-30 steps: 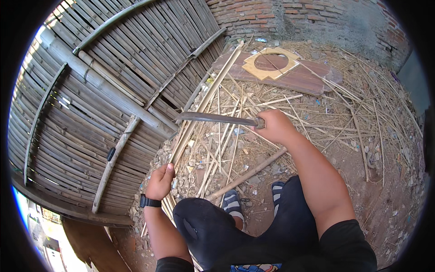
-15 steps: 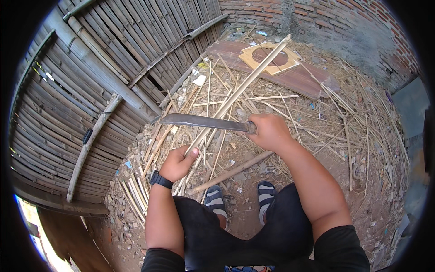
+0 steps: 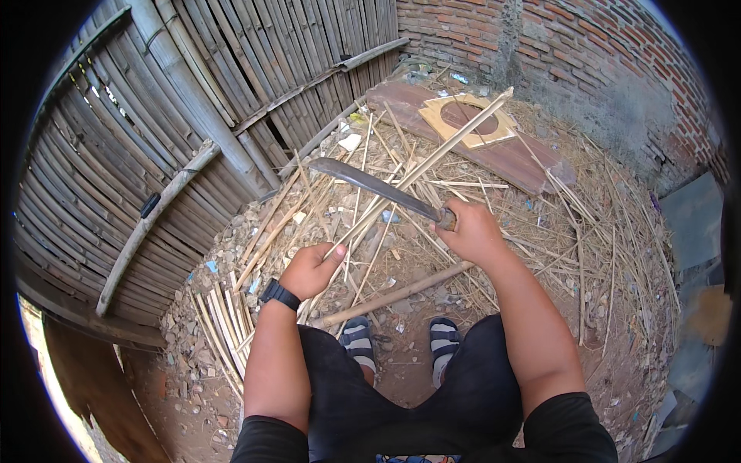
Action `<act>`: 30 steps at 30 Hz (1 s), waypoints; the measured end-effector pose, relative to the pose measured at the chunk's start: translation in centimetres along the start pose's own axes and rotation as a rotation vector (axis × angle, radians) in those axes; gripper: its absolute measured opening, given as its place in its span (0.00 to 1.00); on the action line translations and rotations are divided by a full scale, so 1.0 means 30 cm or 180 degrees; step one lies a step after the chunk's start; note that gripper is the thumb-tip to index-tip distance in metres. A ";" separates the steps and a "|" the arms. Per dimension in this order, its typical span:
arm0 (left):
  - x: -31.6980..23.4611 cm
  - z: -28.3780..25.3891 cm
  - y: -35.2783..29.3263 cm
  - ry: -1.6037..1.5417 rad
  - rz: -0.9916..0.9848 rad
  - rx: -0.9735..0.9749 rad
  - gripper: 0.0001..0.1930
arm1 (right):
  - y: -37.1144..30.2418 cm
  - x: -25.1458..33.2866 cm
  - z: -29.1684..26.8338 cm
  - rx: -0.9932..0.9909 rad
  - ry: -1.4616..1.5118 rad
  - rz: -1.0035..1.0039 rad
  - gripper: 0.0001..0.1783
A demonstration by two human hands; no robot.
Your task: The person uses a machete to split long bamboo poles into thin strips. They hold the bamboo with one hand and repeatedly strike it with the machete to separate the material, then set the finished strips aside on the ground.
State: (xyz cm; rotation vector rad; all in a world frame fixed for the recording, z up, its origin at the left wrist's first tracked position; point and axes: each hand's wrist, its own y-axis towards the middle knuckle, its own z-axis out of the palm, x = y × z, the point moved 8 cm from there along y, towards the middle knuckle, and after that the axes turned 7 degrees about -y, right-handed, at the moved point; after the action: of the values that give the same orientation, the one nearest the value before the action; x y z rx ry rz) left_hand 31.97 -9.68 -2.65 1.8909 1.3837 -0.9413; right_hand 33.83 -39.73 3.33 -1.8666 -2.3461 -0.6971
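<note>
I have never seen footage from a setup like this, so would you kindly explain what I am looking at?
Certainly. There is no machine here, only a person working with bare hands. The view comes from the left of two wide fisheye cameras worn on the head, looking down; that is why straight edges bend and the forearms enter from below.

The right hand has its grip round the handle of a long knife. The left hand holds the near end of a long pale strip. The blade crosses the strip in view; whether they touch, I cannot tell.

On the ground lie loose strips, stones, a pole and a brown board.
</note>
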 end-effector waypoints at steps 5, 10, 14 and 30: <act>-0.018 0.020 -0.004 0.0285 -0.0311 0.0248 0.31 | -0.002 -0.034 0.022 -0.0226 -0.0378 -0.0264 0.18; 0.009 0.024 0.015 0.0599 -0.0420 0.0298 0.31 | 0.017 -0.139 0.022 0.0051 -0.0324 0.0190 0.19; -0.011 0.044 0.026 0.0577 -0.0403 0.0325 0.31 | -0.003 -0.080 0.062 0.0114 -0.0393 -0.0319 0.19; 0.037 0.065 0.024 0.0131 -0.0306 0.0364 0.32 | -0.005 -0.036 0.055 0.0335 -0.0416 -0.0433 0.18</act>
State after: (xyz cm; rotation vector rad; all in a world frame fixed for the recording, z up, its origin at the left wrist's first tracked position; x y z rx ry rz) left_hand 32.52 -10.85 -4.61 1.9523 1.4847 -1.0538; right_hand 34.33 -40.10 1.46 -1.7738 -2.5551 -0.4641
